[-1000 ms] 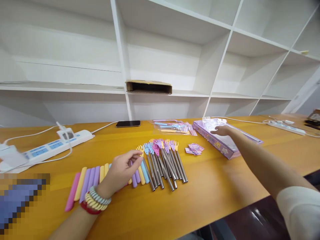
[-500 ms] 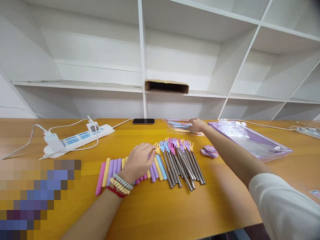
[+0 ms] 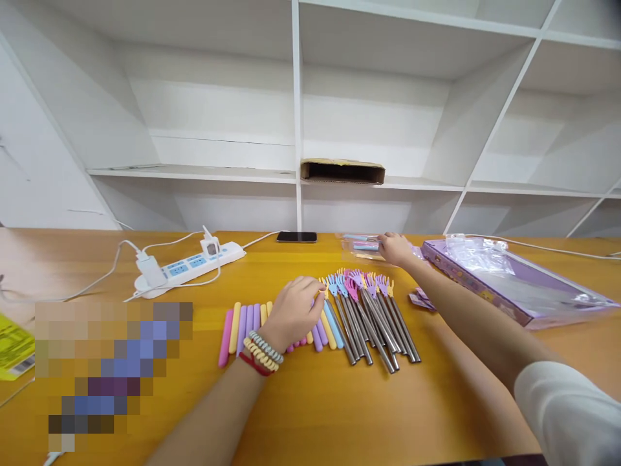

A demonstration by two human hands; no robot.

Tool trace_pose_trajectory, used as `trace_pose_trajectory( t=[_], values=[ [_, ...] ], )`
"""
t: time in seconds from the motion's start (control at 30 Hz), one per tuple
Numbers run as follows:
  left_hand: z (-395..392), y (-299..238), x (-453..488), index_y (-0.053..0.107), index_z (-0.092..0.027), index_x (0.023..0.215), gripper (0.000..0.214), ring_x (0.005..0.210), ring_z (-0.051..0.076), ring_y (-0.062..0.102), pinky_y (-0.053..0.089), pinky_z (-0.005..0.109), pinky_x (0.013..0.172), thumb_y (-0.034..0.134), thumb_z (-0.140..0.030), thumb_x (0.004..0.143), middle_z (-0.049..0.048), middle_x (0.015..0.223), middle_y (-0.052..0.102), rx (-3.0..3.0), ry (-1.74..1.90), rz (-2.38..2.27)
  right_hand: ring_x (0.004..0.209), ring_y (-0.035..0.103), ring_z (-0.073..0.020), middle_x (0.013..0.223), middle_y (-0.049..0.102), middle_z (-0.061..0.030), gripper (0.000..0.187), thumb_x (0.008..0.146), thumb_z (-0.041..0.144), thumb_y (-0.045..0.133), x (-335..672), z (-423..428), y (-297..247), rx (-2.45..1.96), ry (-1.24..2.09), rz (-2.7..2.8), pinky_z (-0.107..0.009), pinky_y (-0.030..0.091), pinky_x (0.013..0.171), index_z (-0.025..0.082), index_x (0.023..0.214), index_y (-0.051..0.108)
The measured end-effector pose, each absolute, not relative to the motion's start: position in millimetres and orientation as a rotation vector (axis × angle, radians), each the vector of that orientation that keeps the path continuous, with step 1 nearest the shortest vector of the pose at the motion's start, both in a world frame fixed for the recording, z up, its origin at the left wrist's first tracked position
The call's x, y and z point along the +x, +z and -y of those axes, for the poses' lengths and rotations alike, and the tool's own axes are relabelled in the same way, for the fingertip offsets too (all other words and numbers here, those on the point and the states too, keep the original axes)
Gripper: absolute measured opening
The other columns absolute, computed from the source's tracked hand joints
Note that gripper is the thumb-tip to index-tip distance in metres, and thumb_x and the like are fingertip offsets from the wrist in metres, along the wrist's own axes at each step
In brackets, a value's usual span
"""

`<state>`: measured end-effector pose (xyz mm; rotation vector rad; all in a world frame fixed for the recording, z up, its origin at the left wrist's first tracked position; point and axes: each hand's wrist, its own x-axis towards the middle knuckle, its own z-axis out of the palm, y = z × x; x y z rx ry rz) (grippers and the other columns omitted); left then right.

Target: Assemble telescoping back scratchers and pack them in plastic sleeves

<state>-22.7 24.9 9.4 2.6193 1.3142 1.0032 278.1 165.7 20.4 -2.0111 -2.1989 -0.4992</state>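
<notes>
My left hand, its fingers bent and thumb drawn in, lies over a row of pink, yellow, purple and blue tubes. Its fingertips are by the yellow claw head at the left end of a pile of back scratchers, which have metal shafts and coloured hand-shaped heads. Whether something is pinched there is hidden. Farther back, my right hand has its fingers closed at clear plastic bags holding pastel-coloured pieces. Small purple cards lie partly behind my right forearm.
A purple box with a clear front lies at the right. A white power strip with plugs and cables is at the left, and a phone at the back. An open cardboard box rests on the white shelf.
The view has turned left, so everything sits farther right. My right hand has shifted slightly left over the plastic bags. My left hand stays by the yellow claw head.
</notes>
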Motion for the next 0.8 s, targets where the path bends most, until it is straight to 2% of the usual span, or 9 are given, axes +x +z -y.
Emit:
trace_pose_trajectory(
  t=[0.1, 0.23, 0.3, 0.37, 0.47, 0.57, 0.67, 0.8],
  values=[
    [-30.2, 6.6, -26.2, 0.061, -0.018, 0.097, 0.023, 0.098, 0.022, 0.055, 0.042, 0.039, 0.089, 0.042, -0.028, 0.087, 0.0070, 0.099, 0.063, 2.513, 1.069, -1.340, 0.105, 0.053, -0.0256, 0.110, 0.061, -0.0140, 0.038, 0.089, 0.023, 0.033, 271.4, -142.6, 36.5, -1.835, -0.526, 2.163, -0.036, 0.040, 0.088, 0.015, 0.117, 0.058],
    [-38.2, 4.1, -29.0, 0.059, -0.017, 0.102, 0.029, 0.099, 0.021, 0.056, 0.042, 0.037, 0.090, 0.050, -0.038, 0.083, 0.0086, 0.104, 0.063, 2.108, 1.238, -1.340, 0.093, 0.057, -0.0224, 0.096, 0.063, -0.0111, 0.032, 0.087, 0.026, 0.039, 257.5, -97.5, 50.7, -1.351, -0.436, 2.099, -0.033, 0.044, 0.083, 0.014, 0.107, 0.061],
    [-41.7, 4.4, -30.2, 0.057, -0.016, 0.102, 0.036, 0.092, 0.020, 0.059, 0.045, 0.034, 0.084, 0.051, -0.045, 0.082, 0.0096, 0.100, 0.064, 1.754, 1.326, -1.279, 0.089, 0.057, -0.0213, 0.094, 0.063, -0.0098, 0.029, 0.087, 0.026, 0.041, 250.1, -74.7, 49.0, -1.161, -0.397, 2.047, -0.034, 0.045, 0.081, 0.016, 0.107, 0.060],
    [-44.7, 5.8, -32.2, 0.056, -0.014, 0.099, 0.042, 0.079, 0.018, 0.062, 0.048, 0.031, 0.073, 0.043, -0.051, 0.084, 0.0099, 0.089, 0.065, 1.357, 1.313, -1.103, 0.091, 0.057, -0.0213, 0.096, 0.063, -0.0095, 0.027, 0.088, 0.023, 0.041, 244.1, -57.2, 40.0, -1.013, -0.395, 1.977, -0.035, 0.046, 0.081, 0.018, 0.108, 0.058],
    [-48.1, 9.0, -36.9, 0.057, -0.012, 0.094, 0.049, 0.065, 0.017, 0.063, 0.050, 0.029, 0.064, 0.032, -0.054, 0.087, 0.0098, 0.074, 0.066, 0.947, 1.171, -0.795, 0.094, 0.056, -0.0222, 0.098, 0.062, -0.0099, 0.026, 0.087, 0.019, 0.041, 236.9, -43.7, 18.0, -0.869, -0.429, 1.919, -0.039, 0.046, 0.082, 0.020, 0.108, 0.057],
    [-47.6, 13.7, -41.8, 0.059, -0.010, 0.085, 0.053, 0.053, 0.015, 0.061, 0.047, 0.024, 0.050, 0.031, -0.056, 0.087, 0.0088, 0.063, 0.064, 0.815, 1.084, -0.716, 0.093, 0.057, -0.0221, 0.095, 0.062, -0.0094, 0.026, 0.086, 0.016, 0.041, 227.5, -39.0, -0.6, -0.783, -0.441, 1.981, -0.041, 0.046, 0.083, 0.021, 0.105, 0.058],
    [-38.0, 20.2, -43.3, 0.061, -0.010, 0.079, 0.055, 0.039, 0.013, 0.054, 0.038, 0.021, 0.037, 0.034, -0.057, 0.085, 0.0067, 0.051, 0.059, 0.918, 0.792, -0.716, 0.095, 0.057, -0.0208, 0.096, 0.064, -0.0080, 0.024, 0.085, 0.014, 0.043, 215.7, -35.5, -7.2, -0.702, -0.439, 2.077, -0.039, 0.045, 0.083, 0.022, 0.103, 0.058],
    [-13.7, 26.2, -35.4, 0.065, -0.010, 0.078, 0.049, 0.036, 0.012, 0.050, 0.031, 0.020, 0.032, 0.045, -0.055, 0.082, 0.0080, 0.052, 0.060, 1.146, 0.402, -0.712, 0.099, 0.056, -0.0203, 0.098, 0.065, -0.0067, 0.022, 0.086, 0.016, 0.044, 207.9, -31.8, -7.2, -0.701, -0.471, 2.110, -0.039, 0.043, 0.086, 0.022, 0.100, 0.060]
  ],
)
